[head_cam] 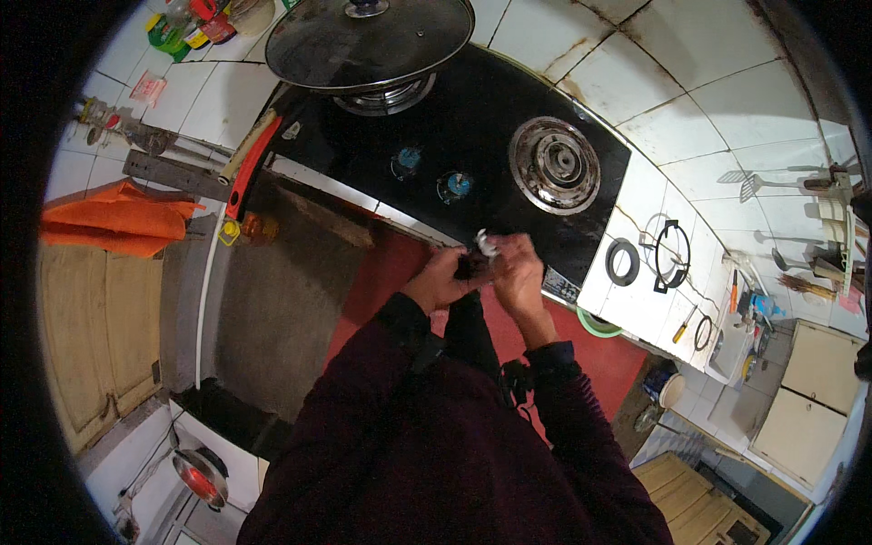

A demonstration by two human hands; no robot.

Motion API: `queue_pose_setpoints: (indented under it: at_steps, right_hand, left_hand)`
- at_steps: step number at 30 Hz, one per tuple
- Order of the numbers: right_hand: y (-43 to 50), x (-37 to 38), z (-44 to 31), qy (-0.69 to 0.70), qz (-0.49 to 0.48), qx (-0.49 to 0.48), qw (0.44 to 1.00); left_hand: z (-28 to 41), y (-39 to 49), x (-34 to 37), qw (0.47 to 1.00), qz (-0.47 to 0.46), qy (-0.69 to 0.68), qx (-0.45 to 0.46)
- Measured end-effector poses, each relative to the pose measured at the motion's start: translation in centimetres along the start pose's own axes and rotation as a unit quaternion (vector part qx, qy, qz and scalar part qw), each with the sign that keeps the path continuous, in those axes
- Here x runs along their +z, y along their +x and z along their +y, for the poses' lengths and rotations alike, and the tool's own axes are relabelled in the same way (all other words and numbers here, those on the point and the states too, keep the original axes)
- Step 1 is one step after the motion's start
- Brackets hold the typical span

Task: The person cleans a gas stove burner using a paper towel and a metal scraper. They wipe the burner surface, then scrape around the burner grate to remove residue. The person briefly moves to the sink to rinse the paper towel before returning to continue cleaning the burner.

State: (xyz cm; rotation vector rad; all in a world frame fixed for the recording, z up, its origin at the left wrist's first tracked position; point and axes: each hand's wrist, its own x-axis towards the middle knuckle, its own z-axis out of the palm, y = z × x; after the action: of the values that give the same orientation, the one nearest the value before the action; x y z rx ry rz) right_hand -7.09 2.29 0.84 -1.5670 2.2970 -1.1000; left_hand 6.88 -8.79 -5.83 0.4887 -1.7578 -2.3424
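My left hand (443, 276) is closed around a small dark object (470, 269) at the front edge of the black gas hob (477, 129); what it is, I cannot tell. Close beside it, my right hand (516, 269) pinches a small crumpled white thing (486, 243), perhaps tissue or cloth, against or just above that dark object. Both hands are slightly blurred. Beyond them lie the bare right burner (555, 165) and two round spots with blue centres, likely the knob places. A large pan with a glass lid (368, 44) covers the left burner.
Right of the hob, a black ring (622, 261), a pan support (672, 256) and a screwdriver (684, 324) lie on white tiles. A green basin (599, 323) stands below the counter edge. At left are a red-handled tool (253, 167) and an orange cloth (119, 218).
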Motion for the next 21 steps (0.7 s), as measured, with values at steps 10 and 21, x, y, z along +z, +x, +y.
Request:
queue_pose_setpoints:
  at_steps: [10, 21]
  right_hand:
    - [6.7, 2.1, 4.7, 0.065, 0.051, 0.010, 0.997]
    - [2.5, -3.8, 5.0, -0.131, 0.124, 0.095, 0.979]
  left_hand:
    - [1.5, 0.2, -1.6, 0.980, 0.076, -0.164, -0.079]
    - [0.1, 0.3, -3.1, 0.996, 0.018, 0.033, -0.079]
